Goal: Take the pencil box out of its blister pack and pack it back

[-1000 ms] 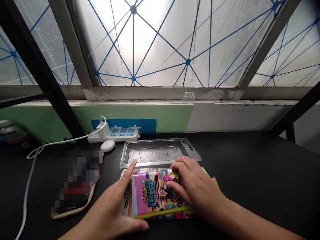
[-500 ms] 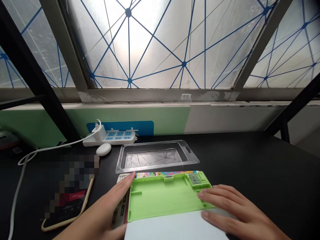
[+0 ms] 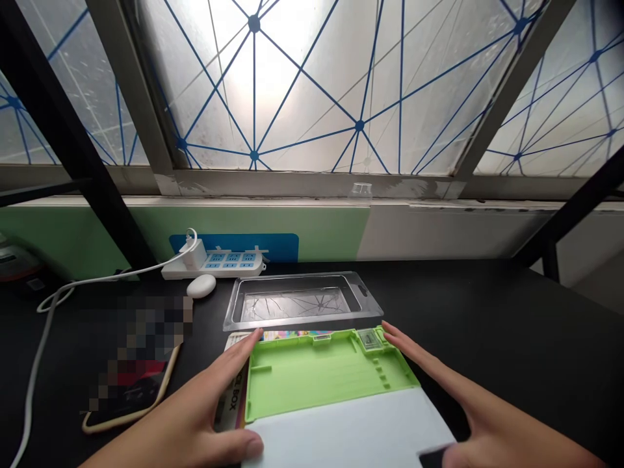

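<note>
Both hands lie flat and open at the bottom of the frame, gripping nothing. The left hand (image 3: pixel 195 416) presses its straight fingers along the left side of the opened pencil box (image 3: pixel 322 374), with the thumb at the near corner of the white lid panel (image 3: pixel 351 429). The right hand (image 3: pixel 468 409) stretches its fingers along the box's right edge. The box sits at lower centre on a black table (image 3: pixel 511 325). Just behind it lies a clear plastic shell (image 3: pixel 297 302). A phone (image 3: pixel 131 383) rests at lower left, and a power strip (image 3: pixel 219 263) stands farther back.
</note>
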The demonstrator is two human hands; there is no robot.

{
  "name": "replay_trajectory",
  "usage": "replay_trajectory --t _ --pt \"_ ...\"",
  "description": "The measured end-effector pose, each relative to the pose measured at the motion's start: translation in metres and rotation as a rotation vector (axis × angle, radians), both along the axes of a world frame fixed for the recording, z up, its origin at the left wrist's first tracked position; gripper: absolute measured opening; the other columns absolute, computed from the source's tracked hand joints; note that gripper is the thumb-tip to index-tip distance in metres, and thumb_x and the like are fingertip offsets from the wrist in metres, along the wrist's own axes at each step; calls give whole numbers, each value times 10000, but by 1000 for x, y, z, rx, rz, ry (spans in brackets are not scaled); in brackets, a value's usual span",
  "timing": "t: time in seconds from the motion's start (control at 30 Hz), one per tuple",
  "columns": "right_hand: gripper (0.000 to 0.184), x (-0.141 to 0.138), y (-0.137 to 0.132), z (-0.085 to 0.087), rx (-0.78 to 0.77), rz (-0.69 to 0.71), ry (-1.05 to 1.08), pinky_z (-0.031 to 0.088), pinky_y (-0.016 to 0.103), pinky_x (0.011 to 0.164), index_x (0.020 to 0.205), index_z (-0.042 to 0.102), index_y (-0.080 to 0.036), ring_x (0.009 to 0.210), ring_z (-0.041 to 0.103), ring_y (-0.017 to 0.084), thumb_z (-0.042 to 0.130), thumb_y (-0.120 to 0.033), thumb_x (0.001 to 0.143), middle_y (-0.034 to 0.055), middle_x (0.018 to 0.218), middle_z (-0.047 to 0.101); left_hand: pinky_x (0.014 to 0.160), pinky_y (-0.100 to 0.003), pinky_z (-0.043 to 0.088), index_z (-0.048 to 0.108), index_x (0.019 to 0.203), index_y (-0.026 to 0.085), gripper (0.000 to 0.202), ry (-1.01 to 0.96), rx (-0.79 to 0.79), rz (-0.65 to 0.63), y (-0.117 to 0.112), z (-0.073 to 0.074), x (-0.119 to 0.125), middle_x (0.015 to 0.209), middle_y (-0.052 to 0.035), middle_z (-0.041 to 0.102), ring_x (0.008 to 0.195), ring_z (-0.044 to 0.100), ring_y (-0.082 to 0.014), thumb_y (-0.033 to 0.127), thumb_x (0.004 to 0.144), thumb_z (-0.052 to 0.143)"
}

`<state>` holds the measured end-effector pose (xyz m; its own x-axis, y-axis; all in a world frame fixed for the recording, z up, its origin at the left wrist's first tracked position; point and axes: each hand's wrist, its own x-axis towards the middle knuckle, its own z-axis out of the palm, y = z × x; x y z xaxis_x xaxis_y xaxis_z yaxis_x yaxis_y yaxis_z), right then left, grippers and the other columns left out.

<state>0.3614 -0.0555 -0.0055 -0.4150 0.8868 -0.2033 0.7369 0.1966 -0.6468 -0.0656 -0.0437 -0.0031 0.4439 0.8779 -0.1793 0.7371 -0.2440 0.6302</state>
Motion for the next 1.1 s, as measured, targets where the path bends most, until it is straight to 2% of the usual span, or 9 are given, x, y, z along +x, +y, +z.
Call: replay_trajectory --t 0.1,0.23,0.43,0.6,0.7,0.8,0.9,1.0,1.1 --pt "1313 -4 8 7 -23 23 -32 169 507 1172 1566 72 -414 1476 131 397 905 -531 557 -1 1667 74 1144 -526 200 82 1583 354 967 20 -2 -12 -1 2 0 1634 14 112 1474 198 -333 547 843 674" --pt "1223 -2 16 1 34 24 3 202 506 1177 1559 212 -412 1481 150 395 904 -532 557 7 1670 102 1159 -534 153 58 1586 362 871 -8 -53 -5 -2 4 -3 1643 42 73 1494 151 -318 619 907 539" --pt "1068 2 17 -10 175 43 100 264 530 1170 1507 387 -360 1458 270 403 889 -524 579 62 1641 246 1194 -521 118 133 1586 361 692 -226 -88 68 -1 2 -6 1642 55 165 1507 147 -294 658 982 293" --pt "610 -6 22 -9 286 -2 248 397 538 1101 1337 579 -295 1353 466 399 636 -618 824 118 1507 486 1192 -543 182 157 1596 246 896 -429 -68 -23 7 0 1 1605 -89 306 1470 274 -333 793 892 66" --pt "496 -11 26 -11 325 -78 252 478 505 1034 1323 565 -289 1282 543 366 513 -573 920 120 1408 575 1177 -531 251 131 1599 241 1003 -418 -54 -4 8 2 3 1583 -112 349 1439 346 -332 836 812 -49" --pt "673 -13 25 -16 347 -29 209 446 501 1076 1426 442 -289 1328 494 366 653 -548 842 124 1454 513 1183 -517 235 75 1600 275 958 -371 -77 16 6 3 1 1583 -96 350 1443 339 -316 847 833 47" --pt "870 -14 23 -19 331 -26 115 379 503 1138 1498 327 -289 1393 417 366 770 -441 766 133 1528 418 1191 -502 214 31 1595 326 884 -300 -56 -2 1 -2 -1 1632 -58 232 1476 259 -306 772 900 346" --pt "805 -15 21 -20 319 -24 84 357 498 1156 1495 337 -294 1405 407 350 740 -391 805 130 1554 390 1186 -490 256 -4 1588 360 988 -168 74 -16 -5 -9 2 1657 -27 145 1488 224 -320 607 866 625" --pt "748 -15 17 -19 318 -34 128 377 478 1148 1449 412 -290 1395 424 353 757 -399 794 128 1534 426 1157 -470 349 -5 1584 383 1038 -93 233 -26 -10 -13 5 1638 -24 236 1457 313 -338 431 833 710"
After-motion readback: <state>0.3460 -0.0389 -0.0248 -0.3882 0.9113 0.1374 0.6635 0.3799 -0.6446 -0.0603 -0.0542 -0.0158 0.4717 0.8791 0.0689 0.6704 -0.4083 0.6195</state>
